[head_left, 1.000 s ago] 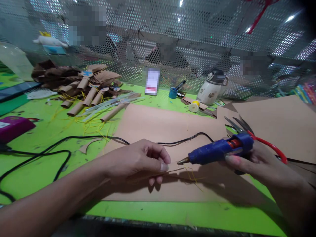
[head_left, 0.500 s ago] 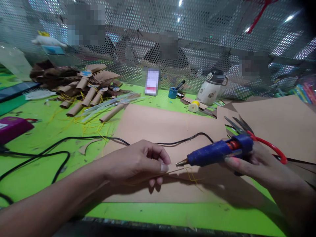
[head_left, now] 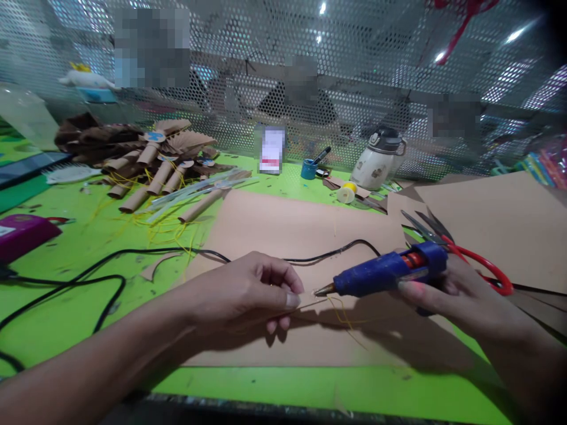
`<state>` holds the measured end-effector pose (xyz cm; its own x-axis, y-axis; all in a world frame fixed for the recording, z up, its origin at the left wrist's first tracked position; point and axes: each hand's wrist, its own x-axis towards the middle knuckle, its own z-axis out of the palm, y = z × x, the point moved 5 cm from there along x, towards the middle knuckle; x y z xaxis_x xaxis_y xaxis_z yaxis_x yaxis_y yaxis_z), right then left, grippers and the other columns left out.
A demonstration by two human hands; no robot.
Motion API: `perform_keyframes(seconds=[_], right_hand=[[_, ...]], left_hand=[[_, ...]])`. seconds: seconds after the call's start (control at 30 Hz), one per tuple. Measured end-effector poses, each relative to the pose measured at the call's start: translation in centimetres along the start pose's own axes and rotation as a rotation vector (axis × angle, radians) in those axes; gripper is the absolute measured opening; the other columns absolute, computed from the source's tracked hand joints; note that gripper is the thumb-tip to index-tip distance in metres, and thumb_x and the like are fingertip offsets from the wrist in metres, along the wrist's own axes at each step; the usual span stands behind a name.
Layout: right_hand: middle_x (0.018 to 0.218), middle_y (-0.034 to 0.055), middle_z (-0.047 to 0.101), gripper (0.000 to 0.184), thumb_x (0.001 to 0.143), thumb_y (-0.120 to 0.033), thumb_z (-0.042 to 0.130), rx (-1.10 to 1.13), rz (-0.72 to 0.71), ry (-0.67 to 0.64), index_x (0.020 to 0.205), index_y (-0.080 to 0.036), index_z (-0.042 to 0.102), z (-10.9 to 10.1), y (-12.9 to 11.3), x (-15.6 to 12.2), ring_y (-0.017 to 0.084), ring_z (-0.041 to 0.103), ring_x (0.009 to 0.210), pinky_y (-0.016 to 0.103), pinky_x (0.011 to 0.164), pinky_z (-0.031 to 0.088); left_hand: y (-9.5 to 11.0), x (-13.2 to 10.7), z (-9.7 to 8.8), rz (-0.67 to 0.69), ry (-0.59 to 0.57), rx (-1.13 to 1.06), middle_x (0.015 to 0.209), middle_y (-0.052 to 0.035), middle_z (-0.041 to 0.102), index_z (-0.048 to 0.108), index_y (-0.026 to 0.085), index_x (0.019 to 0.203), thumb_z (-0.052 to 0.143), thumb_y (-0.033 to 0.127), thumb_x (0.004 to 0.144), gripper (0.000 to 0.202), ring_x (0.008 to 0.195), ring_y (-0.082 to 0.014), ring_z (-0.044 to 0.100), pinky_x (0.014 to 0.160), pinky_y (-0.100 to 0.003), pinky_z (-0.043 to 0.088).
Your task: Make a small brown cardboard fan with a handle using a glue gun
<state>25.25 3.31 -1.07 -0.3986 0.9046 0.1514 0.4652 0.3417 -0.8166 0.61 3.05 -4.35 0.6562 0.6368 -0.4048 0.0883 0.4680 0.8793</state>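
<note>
My left hand (head_left: 252, 292) pinches a piece of brown paper (head_left: 307, 301) between thumb and fingers; much of that piece is hidden behind the hand. A blue hot glue gun (head_left: 381, 273) is in my right hand (head_left: 456, 289), fingers wrapped round its handle. Its metal nozzle meets the paper just right of my left thumb, where a little clear glue shows. From the paper's edge trails a thin yellow thread (head_left: 343, 313). Beneath both hands lies a large brown paper sheet (head_left: 274, 218).
Red-handled scissors (head_left: 478, 260) lie beside my right hand. A black cord (head_left: 146, 251) crosses the green table. Paper rolls (head_left: 159, 174) and clear glue sticks (head_left: 195, 192) are piled back left. At the back stand a phone (head_left: 271, 147), a thread spool (head_left: 346, 192) and a bottle (head_left: 376, 162).
The glue gun has shifted slightly left, its nozzle now on the paper with a dab of glue there. My left hand keeps its pinch on the paper.
</note>
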Motion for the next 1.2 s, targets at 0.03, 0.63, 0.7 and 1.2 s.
perform_keyframes(seconds=[0.03,0.63,0.7,1.2], right_hand=[[0.055,-0.0044,0.049,0.013,0.08,-0.036,0.064,0.006,-0.005,0.007,0.077,-0.023,0.065,0.0,0.0,0.0,0.011,0.045,0.049,0.019,0.042,0.037],[0.064,-0.0021,0.059,0.014,0.083,-0.037,0.06,0.055,0.018,-0.055,0.078,-0.025,0.065,0.4,0.8,0.2,0.013,0.053,0.056,0.02,0.047,0.041],[0.066,-0.0026,0.06,0.012,0.082,-0.036,0.062,0.069,0.017,-0.067,0.08,-0.026,0.066,0.6,0.5,0.3,0.012,0.053,0.057,0.019,0.046,0.04],[0.067,0.0003,0.058,0.023,0.079,-0.045,0.064,0.236,0.134,-0.129,0.076,-0.022,0.066,-0.1,1.8,0.1,0.013,0.054,0.062,0.019,0.051,0.041]], left_hand=[[0.0,0.0,0.0,0.002,-0.003,0.003,0.062,-0.0046,0.064,0.062,0.012,0.083,0.066,0.022,0.075,0.013,0.054,-0.0129,0.056,0.059,-0.031,0.051],[-0.1,0.0,0.0,0.001,-0.001,0.028,0.059,-0.0039,0.062,0.062,0.011,0.083,0.067,0.025,0.076,0.016,0.054,-0.013,0.056,0.061,-0.033,0.051],[-0.3,0.1,-0.1,0.003,-0.011,0.024,0.059,-0.0041,0.062,0.062,0.012,0.084,0.067,0.025,0.077,0.016,0.055,-0.0131,0.056,0.061,-0.033,0.051],[0.0,0.0,0.0,-0.025,-0.014,0.047,0.059,-0.0049,0.064,0.061,0.012,0.082,0.068,0.025,0.075,0.016,0.053,-0.0135,0.057,0.059,-0.031,0.051]])
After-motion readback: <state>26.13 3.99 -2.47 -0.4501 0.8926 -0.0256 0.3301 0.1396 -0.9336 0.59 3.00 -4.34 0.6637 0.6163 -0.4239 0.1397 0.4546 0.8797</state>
